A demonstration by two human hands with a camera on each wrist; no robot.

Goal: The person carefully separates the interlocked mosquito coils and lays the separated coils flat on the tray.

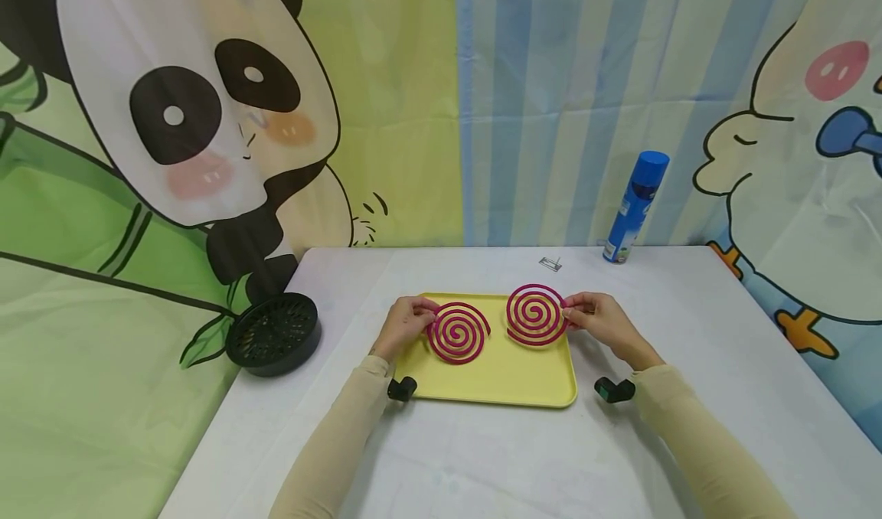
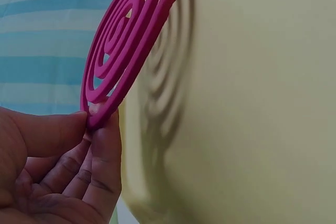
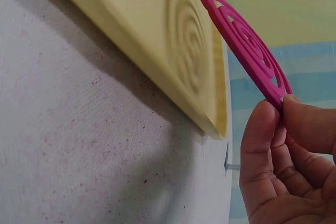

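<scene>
My left hand (image 1: 405, 324) pinches the outer edge of a magenta mosquito coil (image 1: 458, 334) between thumb and fingers. The left wrist view shows this coil (image 2: 123, 40) tilted above the yellow tray, casting a spiral shadow. On the other side, my right hand (image 1: 606, 321) pinches a second mosquito coil (image 1: 535, 315) by its outer edge. That coil (image 3: 247, 43) is also raised clear of the tray in the right wrist view. Beneath both lies the yellow rectangular tray (image 1: 496, 385), with the hands at its left and right sides.
A small metal stand (image 1: 550, 264) lies behind the tray on the white table (image 1: 482, 458). The blue spray can (image 1: 635, 207) stands at the back right. A black round holder with a slotted top (image 1: 273, 334) sits at the table's left edge. Printed curtains hang behind.
</scene>
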